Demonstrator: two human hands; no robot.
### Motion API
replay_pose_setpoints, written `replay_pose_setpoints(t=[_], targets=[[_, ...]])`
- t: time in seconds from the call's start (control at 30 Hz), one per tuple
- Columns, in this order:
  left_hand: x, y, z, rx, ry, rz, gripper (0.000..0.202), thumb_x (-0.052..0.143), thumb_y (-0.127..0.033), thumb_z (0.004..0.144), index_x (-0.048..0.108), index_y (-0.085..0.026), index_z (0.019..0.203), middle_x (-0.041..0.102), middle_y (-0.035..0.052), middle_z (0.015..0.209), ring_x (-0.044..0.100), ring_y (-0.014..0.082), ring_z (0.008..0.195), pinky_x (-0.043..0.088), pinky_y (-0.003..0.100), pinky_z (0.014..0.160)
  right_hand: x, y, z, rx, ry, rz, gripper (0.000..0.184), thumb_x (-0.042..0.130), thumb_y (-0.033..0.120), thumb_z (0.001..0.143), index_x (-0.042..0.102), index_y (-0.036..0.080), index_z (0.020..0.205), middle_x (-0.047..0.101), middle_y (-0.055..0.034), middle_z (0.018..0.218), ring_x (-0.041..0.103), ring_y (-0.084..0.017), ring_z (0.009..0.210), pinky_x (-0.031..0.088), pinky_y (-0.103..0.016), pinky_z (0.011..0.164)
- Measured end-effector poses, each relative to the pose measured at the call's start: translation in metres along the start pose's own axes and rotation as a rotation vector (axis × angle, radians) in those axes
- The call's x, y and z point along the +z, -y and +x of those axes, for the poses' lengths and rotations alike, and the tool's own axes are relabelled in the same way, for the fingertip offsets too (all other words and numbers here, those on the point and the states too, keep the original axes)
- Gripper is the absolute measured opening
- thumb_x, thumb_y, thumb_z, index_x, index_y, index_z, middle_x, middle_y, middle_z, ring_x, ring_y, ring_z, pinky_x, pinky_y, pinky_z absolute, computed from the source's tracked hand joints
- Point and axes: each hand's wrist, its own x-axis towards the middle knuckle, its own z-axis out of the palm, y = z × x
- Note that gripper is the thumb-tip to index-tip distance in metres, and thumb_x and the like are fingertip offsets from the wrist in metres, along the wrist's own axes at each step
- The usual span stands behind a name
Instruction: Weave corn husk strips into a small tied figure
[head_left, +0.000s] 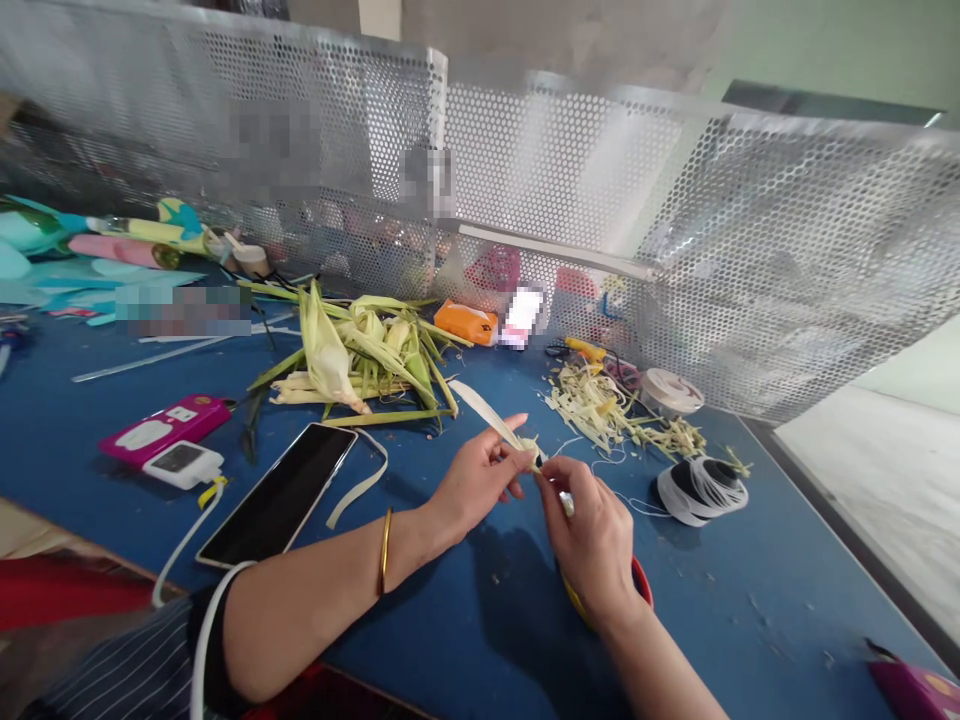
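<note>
A pale strip of corn husk [484, 408] stands out to the upper left from my left hand [484, 478], whose thumb and fingers pinch its folded lower end. My right hand [592, 530] is closed in a pinch at that same end, its fingertips almost touching the left ones. White thread [637, 500] runs loosely from a black-and-white spool [701, 490] toward the hands. Exactly where it meets the husk is hidden. Under my right hand shows part of a red and yellow round rim [643, 582]. Green corn husks [375, 350] lie in a heap beyond my left hand.
A phone [277, 495] and a magenta device [165, 430] with a white cable lie left. Shredded husk scraps [592, 405], a tape roll [671, 388] and an orange packet [466, 322] sit farther back. A perforated metal screen [555, 160] borders the blue table [750, 600].
</note>
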Motion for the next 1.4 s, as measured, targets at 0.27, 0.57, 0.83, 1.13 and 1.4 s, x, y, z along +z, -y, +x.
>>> replay_pose_setpoints(t=[0.27, 0.57, 0.83, 1.13, 1.4], targets=[[-0.003, 0.007, 0.004, -0.001, 0.018, 0.207, 0.038, 0.061, -0.045, 0.082, 0.074, -0.010, 0.092, 0.067, 0.0050, 0.071, 0.056, 0.0123, 0.056, 0.043, 0.024, 0.052, 0.003, 0.004, -0.003, 0.025, 0.001, 0.056, 0.012, 0.047, 0.024, 0.097, 0.057, 0.021, 0.091, 0.071, -0.0009, 0.076, 0.065, -0.016, 0.061, 0.043, -0.026, 0.061], [-0.005, -0.011, 0.002, -0.216, 0.025, -0.039, 0.030, 0.070, -0.041, 0.075, 0.067, -0.012, 0.068, 0.067, 0.0043, 0.069, 0.051, 0.0082, 0.052, 0.040, 0.022, 0.053, 0.004, -0.019, 0.004, 0.498, 0.213, 0.607, 0.020, 0.059, 0.037, 0.088, 0.069, 0.020, 0.094, 0.071, -0.0029, 0.078, 0.066, -0.019, 0.071, 0.051, -0.028, 0.067], [-0.009, -0.014, 0.001, -0.314, 0.066, -0.169, 0.032, 0.077, -0.041, 0.067, 0.066, -0.011, 0.066, 0.063, 0.0025, 0.064, 0.050, 0.0077, 0.049, 0.038, 0.022, 0.051, 0.005, -0.018, 0.004, 0.243, 0.206, 0.484, 0.018, 0.058, 0.033, 0.092, 0.067, 0.023, 0.080, 0.068, -0.0029, 0.085, 0.064, -0.018, 0.080, 0.047, -0.027, 0.071], [-0.009, -0.005, 0.004, -0.297, 0.138, -0.006, 0.030, 0.076, -0.041, 0.065, 0.066, -0.012, 0.066, 0.065, 0.0031, 0.066, 0.048, 0.0082, 0.047, 0.035, 0.023, 0.044, -0.003, -0.024, 0.009, -0.162, 0.069, 0.047, 0.023, 0.044, 0.019, 0.098, 0.065, 0.023, 0.090, 0.071, -0.0018, 0.088, 0.064, -0.018, 0.080, 0.038, -0.034, 0.087], [-0.011, -0.007, 0.005, -0.351, 0.202, 0.207, 0.029, 0.070, -0.035, 0.072, 0.061, -0.014, 0.054, 0.057, -0.0007, 0.050, 0.048, 0.0082, 0.041, 0.037, 0.022, 0.042, -0.003, -0.016, 0.007, -0.154, 0.091, 0.049, 0.027, 0.041, 0.017, 0.099, 0.065, 0.024, 0.087, 0.070, -0.0003, 0.083, 0.064, -0.017, 0.079, 0.034, -0.036, 0.092]])
